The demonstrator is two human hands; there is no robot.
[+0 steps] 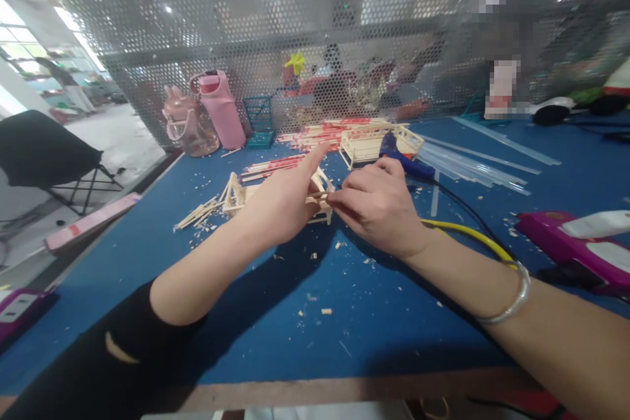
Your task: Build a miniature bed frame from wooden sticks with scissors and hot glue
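A small frame of pale wooden sticks (234,198) rests on the blue table, partly hidden behind my left hand (285,202). That hand is closed around its right part, with one finger pointing up. My right hand (377,205) meets it there, thumb and fingers pinched at the end of a thin wooden stick (319,196) that spans the gap between both hands. Beyond my right hand lies a blue glue gun (408,163), in front of another stick frame (352,149). Short loose sticks (197,215) lie left of the held frame.
Sticks with red wrapping (315,136) are piled at the back. Clear glue sticks (467,167) lie right, near a purple power strip (566,243) and a yellow cable (467,231). A pink bottle (224,111) and a jug (189,128) stand by the perforated metal screen (246,20).
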